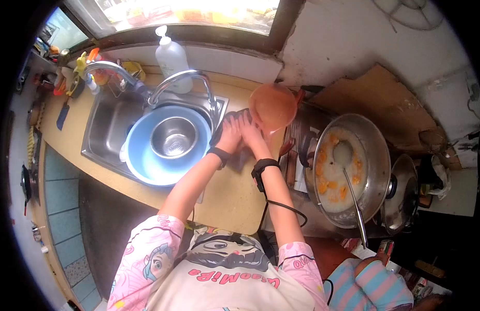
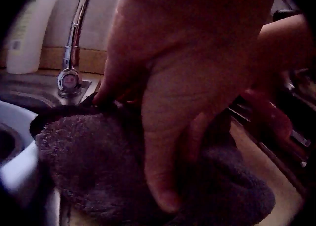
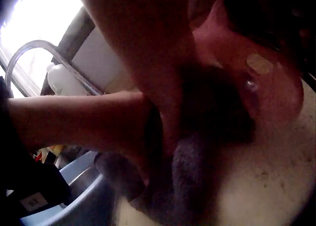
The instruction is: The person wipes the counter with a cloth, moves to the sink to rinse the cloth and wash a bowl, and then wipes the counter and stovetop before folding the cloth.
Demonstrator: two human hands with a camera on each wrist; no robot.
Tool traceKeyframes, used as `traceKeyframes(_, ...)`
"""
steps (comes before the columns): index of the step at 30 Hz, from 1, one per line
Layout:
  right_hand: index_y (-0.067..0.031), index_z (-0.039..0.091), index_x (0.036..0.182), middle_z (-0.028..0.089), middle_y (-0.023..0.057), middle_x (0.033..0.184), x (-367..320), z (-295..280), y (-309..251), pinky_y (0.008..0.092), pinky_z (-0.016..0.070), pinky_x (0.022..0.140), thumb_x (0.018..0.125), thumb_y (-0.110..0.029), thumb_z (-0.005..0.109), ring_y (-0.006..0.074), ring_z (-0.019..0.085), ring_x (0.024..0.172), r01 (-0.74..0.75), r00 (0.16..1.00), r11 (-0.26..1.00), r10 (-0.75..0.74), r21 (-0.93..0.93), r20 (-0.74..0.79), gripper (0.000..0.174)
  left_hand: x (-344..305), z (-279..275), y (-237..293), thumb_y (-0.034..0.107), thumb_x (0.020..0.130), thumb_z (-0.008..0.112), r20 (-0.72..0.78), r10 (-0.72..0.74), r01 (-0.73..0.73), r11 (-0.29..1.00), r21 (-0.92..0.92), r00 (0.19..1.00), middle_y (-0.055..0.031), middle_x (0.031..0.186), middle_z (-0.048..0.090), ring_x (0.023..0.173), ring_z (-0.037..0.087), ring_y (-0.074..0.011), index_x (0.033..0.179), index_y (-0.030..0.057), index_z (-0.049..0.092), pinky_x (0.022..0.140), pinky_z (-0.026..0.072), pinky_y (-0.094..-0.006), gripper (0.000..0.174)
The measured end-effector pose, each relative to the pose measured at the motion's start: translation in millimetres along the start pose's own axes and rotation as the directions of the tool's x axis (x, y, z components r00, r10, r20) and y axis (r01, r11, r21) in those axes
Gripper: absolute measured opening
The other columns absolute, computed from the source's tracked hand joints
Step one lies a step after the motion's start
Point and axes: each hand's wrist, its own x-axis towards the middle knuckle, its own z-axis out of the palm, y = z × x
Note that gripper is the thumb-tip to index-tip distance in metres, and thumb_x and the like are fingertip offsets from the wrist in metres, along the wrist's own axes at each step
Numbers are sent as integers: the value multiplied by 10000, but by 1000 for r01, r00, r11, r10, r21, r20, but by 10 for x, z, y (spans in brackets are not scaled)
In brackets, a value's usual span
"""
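Note:
Both hands lie side by side on a dark grey towel [image 2: 94,167] bunched on the counter just right of the sink. My left hand [image 1: 230,136] presses down on it, its thumb and fingers spread apart in the left wrist view. Close against it, my right hand [image 1: 251,133] presses the same towel with extended fingers, partly dark in the right wrist view. Just beyond the right hand is an orange see-through plastic bowl [image 1: 272,106]. To the left, a blue basin [image 1: 139,160] stands in the sink with a steel bowl [image 1: 173,137] inside.
A chrome faucet [image 1: 185,76] arches over the basin, and a pump bottle [image 1: 172,57] stands behind it. On the right, a large wok [image 1: 377,155] holds pale liquid with orange chunks and a ladle [image 1: 354,199]. A person's striped sleeve [image 1: 377,285] shows at the lower right.

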Motion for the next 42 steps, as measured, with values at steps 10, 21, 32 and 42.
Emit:
traceKeyframes(10,51,332,1258,316,232,1326,9,-102,92,462,270,1011,708,-55,478,349,270,1268,64,993,997,-60,37,-99,579,157,71,-30,286,289,838,-102,-78,80,997,15,992,-350,1239,343,1105,415,-467,1226,-133,348,905,403,-445,1138)
traceKeyframes(21,14,332,1274,328,200,1326,59,-107,99,442,271,1022,708,-124,511,379,229,1272,50,997,996,-54,-77,-55,610,238,222,-35,264,247,831,-150,-84,89,996,28,985,-345,1251,341,1117,408,-457,1264,-135,280,911,395,-447,1224)
traceKeyframes(32,31,387,1227,349,182,1313,346,507,46,533,290,972,728,-141,501,359,272,1251,-150,962,981,115,-125,-249,540,153,140,-139,216,488,721,-182,-37,28,998,-49,983,-260,1256,383,1134,413,-398,1264,-82,299,930,387,-401,932)
traceKeyframes(42,28,319,1276,328,170,1321,120,848,-145,622,249,953,571,-389,714,346,249,1261,-229,944,972,207,-58,-257,909,-50,395,-27,156,456,804,-184,-82,62,992,-112,979,-238,1300,354,1114,449,-384,1298,-15,276,841,475,-354,1009)
